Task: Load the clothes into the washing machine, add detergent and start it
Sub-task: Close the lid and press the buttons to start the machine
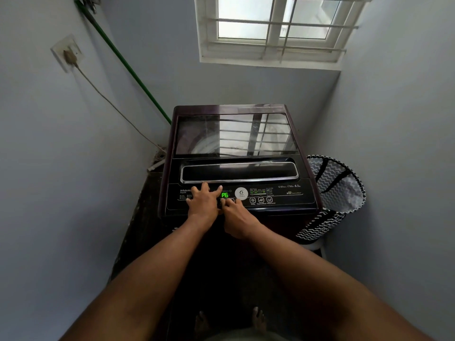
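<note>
A dark top-loading washing machine [246, 134] stands in front of me with its glass lid [236, 134] closed. Its control panel [278, 198] faces me, and the green display [224, 195] reads "P6". My left hand [204, 200] rests flat on the panel's left part, fingers spread. My right hand [237, 219] touches the buttons just below the display with its fingertips. No clothes or detergent are in sight; the drum shows only dimly through the lid.
A black-and-white zigzag laundry basket [337, 193] stands right of the machine against the wall. A green hose [128, 67] and a power cord [110, 102] run down the left wall. A barred window [275, 28] is above. My bare feet [231, 321] are below.
</note>
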Demonstrator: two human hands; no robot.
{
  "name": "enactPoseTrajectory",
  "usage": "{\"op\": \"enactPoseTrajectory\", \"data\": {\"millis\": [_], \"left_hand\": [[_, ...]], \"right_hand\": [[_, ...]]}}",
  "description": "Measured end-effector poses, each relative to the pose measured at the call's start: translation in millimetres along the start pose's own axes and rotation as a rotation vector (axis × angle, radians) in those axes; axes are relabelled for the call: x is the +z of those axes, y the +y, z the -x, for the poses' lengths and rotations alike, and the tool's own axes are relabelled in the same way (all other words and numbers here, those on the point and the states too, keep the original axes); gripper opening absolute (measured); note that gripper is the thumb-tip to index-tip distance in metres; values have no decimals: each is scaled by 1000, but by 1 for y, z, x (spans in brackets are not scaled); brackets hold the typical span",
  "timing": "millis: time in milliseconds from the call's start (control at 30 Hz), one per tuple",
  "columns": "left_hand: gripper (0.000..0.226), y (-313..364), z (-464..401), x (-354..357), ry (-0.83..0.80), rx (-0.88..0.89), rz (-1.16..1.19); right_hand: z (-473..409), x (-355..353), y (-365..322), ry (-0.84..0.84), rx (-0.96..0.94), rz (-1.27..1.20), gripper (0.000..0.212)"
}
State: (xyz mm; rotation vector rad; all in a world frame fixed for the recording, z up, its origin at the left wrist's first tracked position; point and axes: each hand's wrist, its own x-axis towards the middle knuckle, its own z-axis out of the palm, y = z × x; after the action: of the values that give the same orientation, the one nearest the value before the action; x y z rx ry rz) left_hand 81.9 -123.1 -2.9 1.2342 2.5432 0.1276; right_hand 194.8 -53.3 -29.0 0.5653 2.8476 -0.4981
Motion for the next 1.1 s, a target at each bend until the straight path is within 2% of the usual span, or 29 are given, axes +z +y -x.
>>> {"op": "enactPoseTrajectory", "data": {"millis": [200,433,600,767,933,1100], "left_hand": [[79,-2,-1,2,10,0,6],[81,-1,1,1,-3,34,-63],[85,5,2,3,1,92,-185],[84,12,1,2,73,172,-101],[93,22,-2,8,65,240,-43],[85,26,-4,13,93,255,2]], "right_hand": [[19,-4,2,65,28,-82,73],[19,-9,2,61,61,-154,77],[21,-6,4,84,82,-186,72],[28,-6,17,104,108,-158,71],[28,-11,26,91,93,-186,64],[22,-13,29,84,104,-199,47]]}}
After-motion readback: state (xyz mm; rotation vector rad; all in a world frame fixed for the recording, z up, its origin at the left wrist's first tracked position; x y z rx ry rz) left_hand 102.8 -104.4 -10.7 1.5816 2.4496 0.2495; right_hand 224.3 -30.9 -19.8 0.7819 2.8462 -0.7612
